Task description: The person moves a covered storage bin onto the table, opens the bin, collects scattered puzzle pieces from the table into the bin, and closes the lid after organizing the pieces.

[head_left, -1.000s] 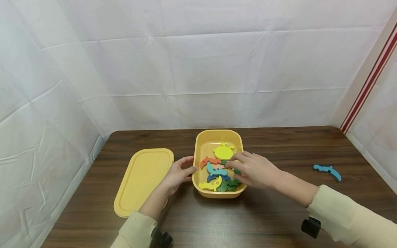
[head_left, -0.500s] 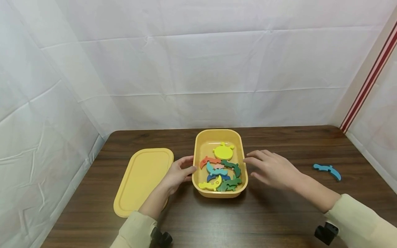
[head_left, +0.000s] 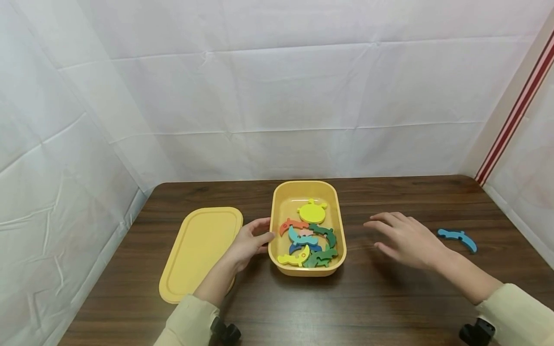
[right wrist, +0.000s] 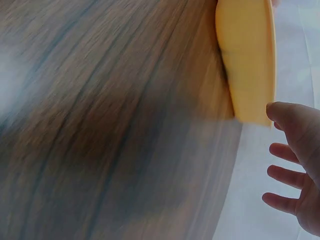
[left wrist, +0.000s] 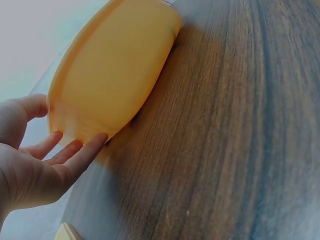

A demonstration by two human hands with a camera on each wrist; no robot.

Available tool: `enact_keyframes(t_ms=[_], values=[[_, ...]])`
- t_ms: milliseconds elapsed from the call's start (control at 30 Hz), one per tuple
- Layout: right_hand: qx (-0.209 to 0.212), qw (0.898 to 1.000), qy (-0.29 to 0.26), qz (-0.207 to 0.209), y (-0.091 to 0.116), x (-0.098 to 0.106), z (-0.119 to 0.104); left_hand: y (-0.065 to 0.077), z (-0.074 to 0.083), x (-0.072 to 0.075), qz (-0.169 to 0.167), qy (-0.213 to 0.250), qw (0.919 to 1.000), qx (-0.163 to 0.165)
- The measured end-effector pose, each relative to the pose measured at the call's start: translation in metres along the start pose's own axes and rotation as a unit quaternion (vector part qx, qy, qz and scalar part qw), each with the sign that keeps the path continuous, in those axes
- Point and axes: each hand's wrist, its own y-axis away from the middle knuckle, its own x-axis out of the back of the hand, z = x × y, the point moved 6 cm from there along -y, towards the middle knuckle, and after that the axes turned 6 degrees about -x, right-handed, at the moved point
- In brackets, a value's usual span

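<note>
My left hand [head_left: 250, 242] rests its fingertips against the left wall of a yellow plastic box [left wrist: 120, 65], thumb up at the rim, fingers nearly straight. Inside the box lie several flat animal-shaped pieces: a yellow turtle-like one [head_left: 312, 212], an orange one [head_left: 292, 225], a dark green one [head_left: 327, 232], a light blue one [head_left: 303, 238] and a yellow one [head_left: 295, 258]. A pink and a dark blue piece are partly covered by others. My right hand [head_left: 404, 240] hovers over the table right of the box, fingers spread and holding nothing. Right of it lies a curved blue piece [head_left: 458, 239].
A yellow lid [head_left: 201, 247] lies flat on the dark wooden table [head_left: 298, 307], left of the box and partly behind my left forearm. White cloth [head_left: 277, 96] hangs behind and at both sides of the table.
My right hand has come out of the box and moved right, its fingers empty. The dark green piece is now uncovered in the box. My left hand has stayed at the box's wall.
</note>
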Motion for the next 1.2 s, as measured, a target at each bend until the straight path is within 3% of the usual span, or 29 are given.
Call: enact_keyframes(t_ms=[400, 733, 900, 1200], values=[[-0.025, 0.999, 0.011, 0.033, 0.02, -0.004, 0.034, 0.002, 0.002, 0.0, 0.005, -0.004, 1.0, -0.002], [-0.07, 0.997, 0.007, 0.025, 0.04, -0.011, 0.067, 0.002, 0.001, 0.0, 0.008, -0.006, 0.9999, -0.002], [-0.109, 0.994, 0.015, 0.005, 0.049, -0.015, 0.084, 0.003, 0.003, 0.0, 0.007, -0.002, 1.0, -0.004], [-0.189, 0.98, 0.008, -0.069, 0.066, -0.019, 0.115, 0.004, 0.003, 0.0, 0.015, -0.002, 0.9999, 0.001]])
